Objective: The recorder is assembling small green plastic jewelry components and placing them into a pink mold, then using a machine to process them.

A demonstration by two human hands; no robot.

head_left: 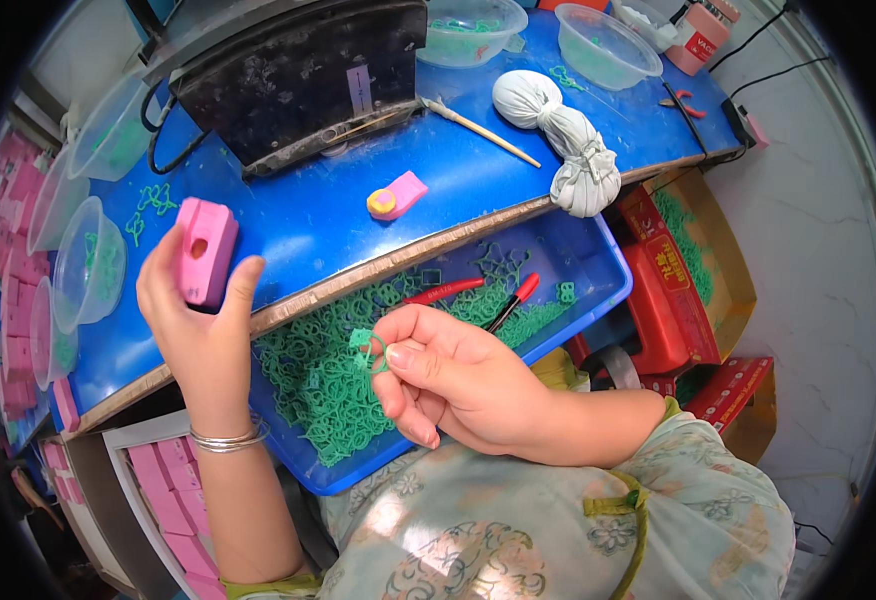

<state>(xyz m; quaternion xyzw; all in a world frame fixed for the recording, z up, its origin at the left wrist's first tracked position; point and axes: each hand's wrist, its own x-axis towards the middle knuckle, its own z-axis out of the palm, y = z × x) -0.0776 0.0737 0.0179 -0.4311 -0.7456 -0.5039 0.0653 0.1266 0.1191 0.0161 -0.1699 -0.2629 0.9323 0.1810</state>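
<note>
My right hand (458, 385), over the blue tray (583, 325), pinches a small green ring-shaped piece (366, 343) between thumb and forefinger. A squarish green head sits on top of its thin loop. My left hand (198, 325), with bangles at the wrist, is spread around a pink block (206, 248) on the blue table. The fingers lie along the block's left side, while the thumb stands slightly off its right side. An oval hole shows in the block's top. Many green rings (323, 405) fill the tray below my right hand.
A red-handled tool (448, 291) and a black-and-red pen (515, 302) lie in the tray. On the table are a small pink piece with a yellow disc (398, 197), a brush (483, 132), a tied white cloth bundle (563, 140), a black machine (293, 85) and clear bowls (608, 50).
</note>
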